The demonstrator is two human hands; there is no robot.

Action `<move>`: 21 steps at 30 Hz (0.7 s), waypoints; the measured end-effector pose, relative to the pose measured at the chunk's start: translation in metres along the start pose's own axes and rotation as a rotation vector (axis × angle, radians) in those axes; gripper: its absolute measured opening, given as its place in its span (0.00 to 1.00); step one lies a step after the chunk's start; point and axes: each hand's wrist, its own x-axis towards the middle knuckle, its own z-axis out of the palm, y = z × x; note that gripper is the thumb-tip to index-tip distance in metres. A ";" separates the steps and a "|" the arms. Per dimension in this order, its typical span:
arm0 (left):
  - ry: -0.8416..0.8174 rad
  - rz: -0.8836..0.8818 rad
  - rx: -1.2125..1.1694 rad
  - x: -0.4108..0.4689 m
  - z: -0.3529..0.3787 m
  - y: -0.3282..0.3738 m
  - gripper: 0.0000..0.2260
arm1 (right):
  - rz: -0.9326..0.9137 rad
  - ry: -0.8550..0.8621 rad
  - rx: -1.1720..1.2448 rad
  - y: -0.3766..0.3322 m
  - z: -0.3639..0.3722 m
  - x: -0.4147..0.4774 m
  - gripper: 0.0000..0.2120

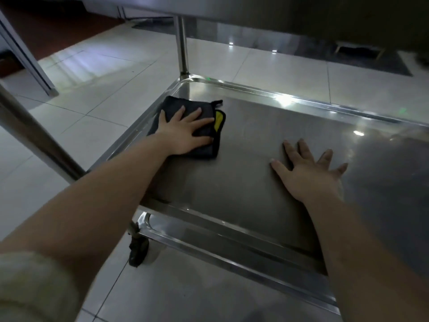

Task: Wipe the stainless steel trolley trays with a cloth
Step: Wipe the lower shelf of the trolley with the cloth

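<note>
Pressing dark cloth [206, 151] w/ yellow lining flat at far-left corner of tray [255, 89] w/ L hand [185, 133], fingers spread wide, not curled. Resting R hand [308, 173] on bare tray centre, fingers splayed, holding nothing, w/ caster [138, 249] under tray's near-left corner.

— What is blocking the tray [255, 135]?
— The cloth [174, 104] under the left hand [183, 133] is filling the far left corner; the right hand [308, 173] is lying flat mid-tray.
— And around it?
— A corner post [181, 43] is rising behind the cloth, and the upper shelf [232, 5] is hanging overhead. Bare steel is lying open between the hands.
</note>
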 end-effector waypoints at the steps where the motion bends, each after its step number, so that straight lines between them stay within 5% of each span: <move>1: -0.005 -0.028 0.003 0.020 -0.001 0.009 0.28 | 0.003 0.007 0.000 0.000 0.001 0.001 0.35; 4: -0.006 -0.056 -0.007 0.059 -0.001 0.053 0.30 | 0.003 0.020 0.004 0.003 0.004 0.004 0.35; 10: -0.026 0.173 -0.037 0.057 0.011 0.146 0.28 | 0.003 0.029 0.025 0.005 0.006 0.006 0.36; 21: -0.036 0.303 0.036 -0.125 0.030 0.089 0.32 | -0.045 0.044 0.052 0.007 0.004 0.006 0.38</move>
